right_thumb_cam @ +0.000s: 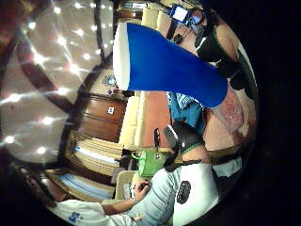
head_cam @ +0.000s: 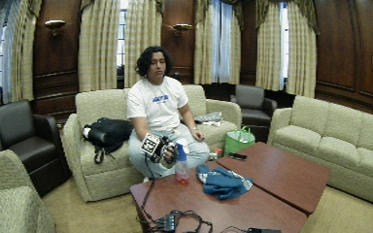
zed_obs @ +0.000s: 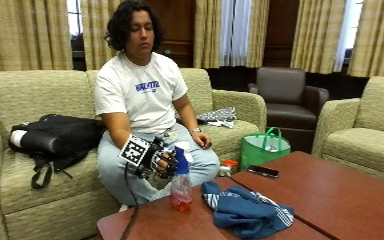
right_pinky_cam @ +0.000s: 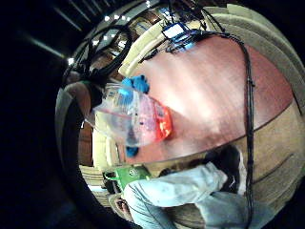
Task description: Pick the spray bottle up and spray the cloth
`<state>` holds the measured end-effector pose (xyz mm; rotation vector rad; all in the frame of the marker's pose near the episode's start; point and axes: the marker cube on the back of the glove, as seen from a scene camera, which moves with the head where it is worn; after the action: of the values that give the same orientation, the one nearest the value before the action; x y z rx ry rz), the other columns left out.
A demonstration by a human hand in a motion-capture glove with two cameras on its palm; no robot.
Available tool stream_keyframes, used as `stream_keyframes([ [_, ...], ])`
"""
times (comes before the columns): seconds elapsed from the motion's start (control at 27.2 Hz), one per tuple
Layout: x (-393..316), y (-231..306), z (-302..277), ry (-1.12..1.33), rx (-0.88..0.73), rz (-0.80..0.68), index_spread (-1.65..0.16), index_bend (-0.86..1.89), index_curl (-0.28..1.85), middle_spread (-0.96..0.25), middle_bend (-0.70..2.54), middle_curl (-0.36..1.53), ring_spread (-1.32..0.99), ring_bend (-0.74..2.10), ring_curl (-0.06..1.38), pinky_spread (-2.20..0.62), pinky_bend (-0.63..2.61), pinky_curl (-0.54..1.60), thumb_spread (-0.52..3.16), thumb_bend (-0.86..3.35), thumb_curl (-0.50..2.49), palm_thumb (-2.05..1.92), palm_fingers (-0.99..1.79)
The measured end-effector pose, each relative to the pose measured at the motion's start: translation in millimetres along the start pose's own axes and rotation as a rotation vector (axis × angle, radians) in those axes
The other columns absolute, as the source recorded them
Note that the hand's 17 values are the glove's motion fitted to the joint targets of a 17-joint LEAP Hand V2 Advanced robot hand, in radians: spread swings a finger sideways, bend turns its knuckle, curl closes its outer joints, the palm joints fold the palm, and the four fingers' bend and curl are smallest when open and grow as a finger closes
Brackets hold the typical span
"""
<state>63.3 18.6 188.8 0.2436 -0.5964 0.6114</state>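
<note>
While gripped by the right hand (zed_obs: 164,162), the spray bottle's (zed_obs: 181,184) label stays unreadable.

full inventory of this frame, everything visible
spray bottle: 1, clear with blue head and red liquid, upright on the table near the person
cloth: 1, blue, bunched on the table beside the bottle
table: 1, reddish wood
phone: 1, black, on the table's far edge
bag: 1, green, on the floor by the sofa
backpack: 1, black, on the sofa
armchair: 1, dark brown, behind
right hand: black glove, grips the bottle's neck
left hand: bare, rests on the thigh
</note>
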Motion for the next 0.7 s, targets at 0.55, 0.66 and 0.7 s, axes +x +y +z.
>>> stream_keyframes([
  [0.55,0,23,9,-0.072,-0.024,0.016,-0.28,0.51,0.44,-0.24,0.53,0.58,-0.22,0.83,0.55,-0.17,0.75,0.54,0.58,0.12,0.55,1.11,1.47],
  [0.66,6,26,9,-0.075,-0.011,-0.070,-0.27,0.59,0.48,-0.24,0.62,0.63,-0.22,0.91,0.59,-0.16,0.80,0.59,0.51,0.11,0.58,1.13,1.42],
  [0.7,7,25,8,-0.073,-0.008,-0.081,-0.26,0.61,0.49,-0.24,0.64,0.64,-0.22,0.93,0.60,-0.16,0.81,0.60,0.50,0.11,0.58,1.13,1.40],
])
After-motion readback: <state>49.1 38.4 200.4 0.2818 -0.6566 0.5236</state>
